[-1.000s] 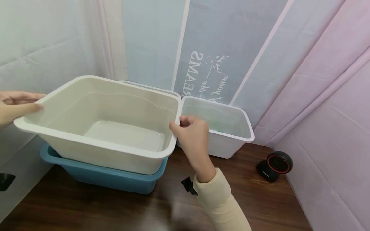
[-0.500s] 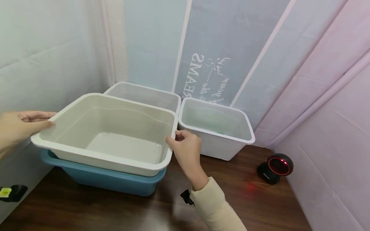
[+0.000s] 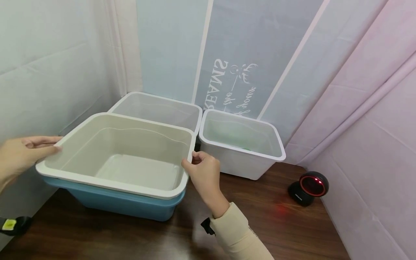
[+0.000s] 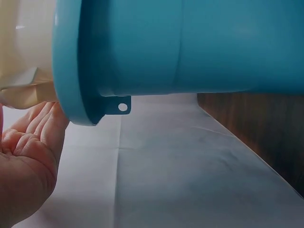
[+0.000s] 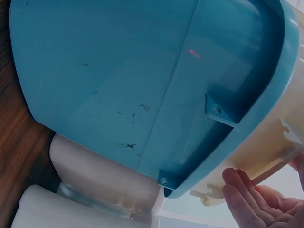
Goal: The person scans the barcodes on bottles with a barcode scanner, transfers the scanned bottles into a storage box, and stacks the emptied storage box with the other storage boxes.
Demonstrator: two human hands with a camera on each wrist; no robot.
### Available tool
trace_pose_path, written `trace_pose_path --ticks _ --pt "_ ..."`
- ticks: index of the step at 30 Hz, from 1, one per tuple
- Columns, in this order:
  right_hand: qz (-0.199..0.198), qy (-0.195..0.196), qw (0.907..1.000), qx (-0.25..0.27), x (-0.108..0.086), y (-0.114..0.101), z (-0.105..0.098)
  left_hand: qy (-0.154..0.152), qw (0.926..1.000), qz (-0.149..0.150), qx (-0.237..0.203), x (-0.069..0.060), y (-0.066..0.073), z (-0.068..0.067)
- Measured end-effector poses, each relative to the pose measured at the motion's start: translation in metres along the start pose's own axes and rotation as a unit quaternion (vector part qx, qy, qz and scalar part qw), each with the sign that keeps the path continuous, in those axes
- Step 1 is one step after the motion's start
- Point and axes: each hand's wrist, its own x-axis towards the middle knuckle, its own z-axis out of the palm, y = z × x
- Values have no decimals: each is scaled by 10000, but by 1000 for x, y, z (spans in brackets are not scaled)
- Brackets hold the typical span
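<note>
A cream plastic basin (image 3: 136, 169) sits nested inside a blue basin (image 3: 123, 203) on the left of the table. My left hand (image 3: 27, 155) grips the cream basin's left rim, thumb on top and fingers beneath. At its opposite end my right hand (image 3: 205, 173) pinches the right rim. From the left wrist view, the left hand (image 4: 35, 152) is under the cream rim, just above the blue basin's lip (image 4: 69, 61). In the right wrist view, the right hand's fingers (image 5: 237, 190) curl up under the cream rim, beside the blue basin (image 5: 118, 85).
Behind stand two white bins, one at the back left (image 3: 159, 108) and one at the back right (image 3: 243, 159) with something green inside. A black scanner (image 3: 308, 187) with a red light stands at the right on the dark wood table (image 3: 247, 202). Fabric curtains (image 3: 172, 47) enclose the space.
Both hands have lowered the cream basin into the blue one, so the gap between their rims has narrowed. The back left bin has come into view, and the scanner's light has turned on.
</note>
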Motion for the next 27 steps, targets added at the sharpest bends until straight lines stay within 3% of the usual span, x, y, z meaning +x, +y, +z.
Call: trace_pose_path --ticks 4,10,16,22,27 --pt "-12 -29 10000 -16 -2 2 0 -58 9999 -66 -84 -2 -1 2" --pt "-294 77 9994 -157 0 7 1 -3 10000 -24 -67 -7 9 4" --pt "-147 -148 9995 216 1 10 -2 6 9997 -204 -152 -8 13 7" --pt "119 -267 9978 591 3 12 -2 62 9968 -416 -680 -9 -3 8" --pt "264 -384 9964 704 -4 14 -3 476 9932 -340 -1006 -10 -21 12"
